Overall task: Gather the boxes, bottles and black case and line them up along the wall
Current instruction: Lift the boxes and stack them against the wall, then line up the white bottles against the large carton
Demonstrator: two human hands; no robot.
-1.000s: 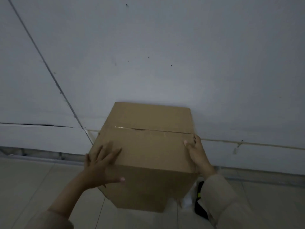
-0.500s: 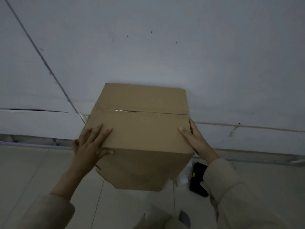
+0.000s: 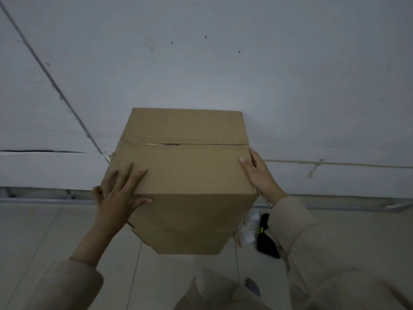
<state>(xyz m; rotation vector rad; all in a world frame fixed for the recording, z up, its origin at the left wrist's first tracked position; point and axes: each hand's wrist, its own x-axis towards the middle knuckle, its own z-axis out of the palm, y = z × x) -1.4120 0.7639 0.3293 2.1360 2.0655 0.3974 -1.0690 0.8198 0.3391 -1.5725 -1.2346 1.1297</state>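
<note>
A brown cardboard box [image 3: 185, 175] with a taped top seam sits close to the white wall [image 3: 290, 86], its far edge near it. I cannot tell whether its bottom rests on the floor. My left hand [image 3: 120, 191] lies over the near-left top corner, with fingers spread on the top and the thumb on the front face. My right hand [image 3: 260, 173] presses flat against the right side, thumb on the top edge. A black case [image 3: 266, 240] lies on the floor right of the box, partly hidden by my right sleeve.
Something white and crumpled [image 3: 248, 229] lies between the box and the black case. A metal strip [image 3: 357, 206] runs along the foot of the wall. Pale floor tiles [image 3: 44, 242] spread to the left. My knees [image 3: 201, 296] show at the bottom edge.
Both hands have stayed on the box. The box has risen slightly in the view and the black case has come more into sight. My left thumb has slid onto the front face.
</note>
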